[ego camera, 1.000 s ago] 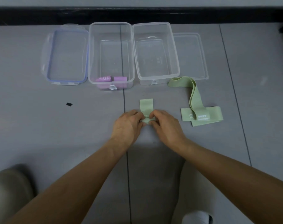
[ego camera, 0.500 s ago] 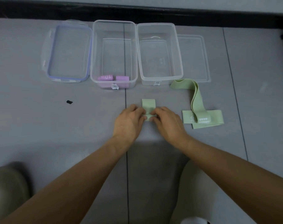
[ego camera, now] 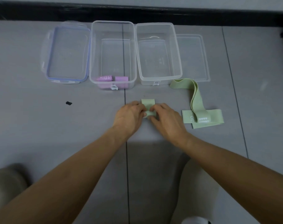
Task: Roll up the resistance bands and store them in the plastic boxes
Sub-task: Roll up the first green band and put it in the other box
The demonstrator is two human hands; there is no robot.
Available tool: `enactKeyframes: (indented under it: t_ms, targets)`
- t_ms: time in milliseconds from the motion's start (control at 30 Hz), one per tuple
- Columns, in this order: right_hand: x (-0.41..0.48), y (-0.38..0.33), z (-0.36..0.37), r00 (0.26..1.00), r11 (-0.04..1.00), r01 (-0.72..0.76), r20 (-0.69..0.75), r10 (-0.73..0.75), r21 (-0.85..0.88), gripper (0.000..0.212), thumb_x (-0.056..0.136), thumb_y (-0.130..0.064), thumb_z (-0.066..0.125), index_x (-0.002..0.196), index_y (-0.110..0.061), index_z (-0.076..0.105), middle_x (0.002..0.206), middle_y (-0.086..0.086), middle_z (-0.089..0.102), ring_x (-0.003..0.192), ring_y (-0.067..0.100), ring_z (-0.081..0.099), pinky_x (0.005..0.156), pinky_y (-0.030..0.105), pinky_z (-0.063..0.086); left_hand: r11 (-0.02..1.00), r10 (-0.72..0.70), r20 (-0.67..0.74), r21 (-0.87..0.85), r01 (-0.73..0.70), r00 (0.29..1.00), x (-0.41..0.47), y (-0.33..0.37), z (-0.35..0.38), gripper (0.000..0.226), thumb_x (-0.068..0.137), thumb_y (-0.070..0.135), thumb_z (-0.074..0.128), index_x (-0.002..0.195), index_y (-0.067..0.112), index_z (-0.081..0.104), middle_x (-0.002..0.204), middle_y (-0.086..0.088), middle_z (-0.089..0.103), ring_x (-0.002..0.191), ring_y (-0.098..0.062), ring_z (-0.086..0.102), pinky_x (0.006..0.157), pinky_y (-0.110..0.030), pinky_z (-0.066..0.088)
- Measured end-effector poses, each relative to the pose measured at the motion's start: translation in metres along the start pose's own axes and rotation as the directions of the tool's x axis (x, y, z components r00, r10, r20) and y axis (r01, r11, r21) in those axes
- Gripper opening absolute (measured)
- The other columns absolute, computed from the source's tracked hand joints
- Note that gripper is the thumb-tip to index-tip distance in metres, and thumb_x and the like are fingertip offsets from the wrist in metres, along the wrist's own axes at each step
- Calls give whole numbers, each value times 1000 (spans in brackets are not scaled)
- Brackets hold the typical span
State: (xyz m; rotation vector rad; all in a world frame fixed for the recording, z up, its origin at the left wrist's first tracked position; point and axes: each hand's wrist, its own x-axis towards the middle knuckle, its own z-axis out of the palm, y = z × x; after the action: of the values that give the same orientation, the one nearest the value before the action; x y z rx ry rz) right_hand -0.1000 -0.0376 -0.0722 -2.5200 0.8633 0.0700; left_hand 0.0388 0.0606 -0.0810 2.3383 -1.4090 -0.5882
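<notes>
Two hands down low on the gray floor (ego camera: 40, 126), side by side and almost touching. Left hand (ego camera: 129, 117) and right hand (ego camera: 166, 120) both with fingers curled, pinching the rolled-up end of a green band (ego camera: 148, 104). Rolled end nearest the person, lying sideways like a little log, left to right. Short flat end poking out past the fingertips, pointing straight away toward the boxes. Long way of that flat end: near to far, just beside a thin line in the floor.

Near, on the right: the other green band (ego camera: 202, 118), not rolled. Bottom part flat, lying sideways, with "30" on it. Rest of it looping up and away, far end just beside the near corner of the right box (ego camera: 178, 62).

Two clear boxes side by side farther off, long way running near to far. Left box (ego camera: 95, 54) with two pink rolls (ego camera: 104, 78) at its near end, lying sideways in a row. Blue-edged lid (ego camera: 47, 68) flat beside the left box. Clear lid (ego camera: 203, 62) flat beside the right box. Small black speck (ego camera: 68, 103) off to the left, well apart from the hands.
</notes>
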Motion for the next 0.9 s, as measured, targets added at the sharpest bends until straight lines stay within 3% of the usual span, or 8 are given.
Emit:
enactKeyframes:
  t_ms: [100, 267, 400, 633, 800, 900]
  targets:
    - [1, 2, -1, 999, 999, 11, 36, -9, -47, 27, 90, -36, 64, 111, -23, 55, 113, 0, 57, 87, 27, 63, 70, 42, 53, 1000, -29, 21, -9, 29, 999, 4, 1, -3, 20, 94, 28, 56, 107, 17, 67, 104, -7, 64, 96, -32, 60, 81, -39, 47]
    - [15, 1, -6, 998, 999, -26, 53, 28, -30, 25, 91, -34, 63, 114, -23, 60, 113, -1, 57, 91, 26, 63, 76, 41, 52, 1000, -25, -60, -13, 24, 998, -1, 6, -3, 15, 92, 27, 58, 102, 16, 63, 95, -7, 64, 86, -33, 60, 69, -37, 42]
    - [20, 2, -7, 997, 999, -33, 75, 34, -16, 25, 95, -35, 57, 115, -22, 61, 112, 0, 59, 94, 25, 62, 80, 42, 52, 1000, 8, -61, -3, -8, 998, -3, 4, -2, 26, 84, 28, 69, 104, 14, 63, 104, -6, 60, 87, -32, 59, 71, -37, 44]
    - [21, 3, -10, 998, 998, -48, 29, 47, 36, 28, 93, -36, 61, 117, -23, 60, 113, -1, 59, 94, 23, 62, 80, 38, 51, 1000, 2, -25, 7, -2, 1000, 5, 2, -5, 26, 87, 24, 64, 112, 17, 64, 107, -6, 63, 95, -33, 62, 76, -38, 45]
    - [16, 11, -9, 998, 1000, 18, 55, -17, -12, 37, 88, -37, 68, 121, -25, 56, 119, 0, 53, 94, 27, 62, 78, 39, 52, 999, -49, -16, 10, 49, 999, 12, 1, -4, 25, 93, 28, 57, 116, 20, 64, 111, -4, 64, 101, -30, 60, 82, -36, 43]
    - [20, 9, -10, 999, 1000, 19, 39, -19, 13, 35, 86, -38, 70, 115, -23, 59, 117, -2, 52, 91, 24, 61, 75, 38, 51, 999, -47, 17, 4, 47, 999, 16, 0, -5, 23, 93, 26, 57, 114, 19, 64, 112, -5, 63, 101, -31, 60, 83, -37, 44]
